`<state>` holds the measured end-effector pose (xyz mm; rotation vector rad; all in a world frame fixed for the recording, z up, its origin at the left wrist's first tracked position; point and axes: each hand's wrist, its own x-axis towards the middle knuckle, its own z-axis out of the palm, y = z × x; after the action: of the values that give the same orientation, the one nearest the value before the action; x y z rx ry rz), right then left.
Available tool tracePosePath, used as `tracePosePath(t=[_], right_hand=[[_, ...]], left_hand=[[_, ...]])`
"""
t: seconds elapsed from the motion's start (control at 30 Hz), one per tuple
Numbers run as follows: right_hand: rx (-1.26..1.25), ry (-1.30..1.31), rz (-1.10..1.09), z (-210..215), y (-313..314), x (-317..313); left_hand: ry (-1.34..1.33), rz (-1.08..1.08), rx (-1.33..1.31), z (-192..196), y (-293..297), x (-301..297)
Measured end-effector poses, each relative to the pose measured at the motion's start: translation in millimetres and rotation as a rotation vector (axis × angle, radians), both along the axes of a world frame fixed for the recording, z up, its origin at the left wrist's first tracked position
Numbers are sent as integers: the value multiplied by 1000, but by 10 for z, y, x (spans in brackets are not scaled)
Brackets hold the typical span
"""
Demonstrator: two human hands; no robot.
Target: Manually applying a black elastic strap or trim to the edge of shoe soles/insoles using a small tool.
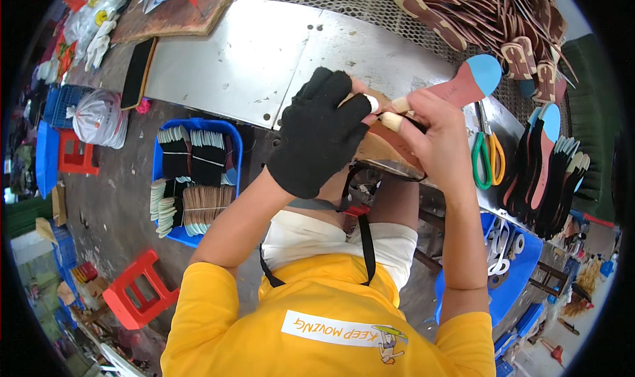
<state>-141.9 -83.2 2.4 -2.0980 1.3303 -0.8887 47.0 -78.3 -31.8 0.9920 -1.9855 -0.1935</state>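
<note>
My left hand [320,136], in a black glove with bare fingertips, is curled over the near edge of the metal worktable [248,66]. White covers wrap a fingertip of it, and what those fingers grip is hidden. Beside it my right hand [433,125], bare with pale finger cots, pinches its thumb and forefinger together close to the left fingertips. A small dark edge shows there, too little to name. Under both hands lies a tan and reddish-brown curved piece [390,145]. A pink insole [463,84] with a blue end rests just beyond my right hand.
Green- and orange-handled scissors [488,159] lie right of my right hand, near stacked insoles [548,172]. A heap of brown insoles [489,16] sits at the far right. Blue crates hold bundled insoles [202,210] at left and tape rolls [519,245] at right. A red stool [140,290] stands lower left.
</note>
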Motion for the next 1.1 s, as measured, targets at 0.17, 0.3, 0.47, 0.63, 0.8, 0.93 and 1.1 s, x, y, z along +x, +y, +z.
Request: tracePosePath(t=[0.17, 0.3, 0.47, 0.63, 0.8, 0.93, 1.1], right_hand=[[364, -73, -95, 34, -190, -322], [307, 55, -43, 319, -50, -218], [218, 52, -156, 312, 201, -270], [15, 85, -246, 153, 273, -250], [-15, 57, -312, -44, 384, -147], [-135, 139, -327, -92, 401, -139], [-26, 92, -280, -35, 590, -471]], left_hand=[[-66, -89, 75, 16, -49, -20], [-44, -124, 38, -7, -50, -73], [-19, -150, 40, -15, -49, -88], [-75, -123, 46, -26, -33, -103], [-135, -116, 32, 16, -29, -118], [-163, -116, 86, 61, -107, -239], [-214, -85, 106, 122, -111, -256]])
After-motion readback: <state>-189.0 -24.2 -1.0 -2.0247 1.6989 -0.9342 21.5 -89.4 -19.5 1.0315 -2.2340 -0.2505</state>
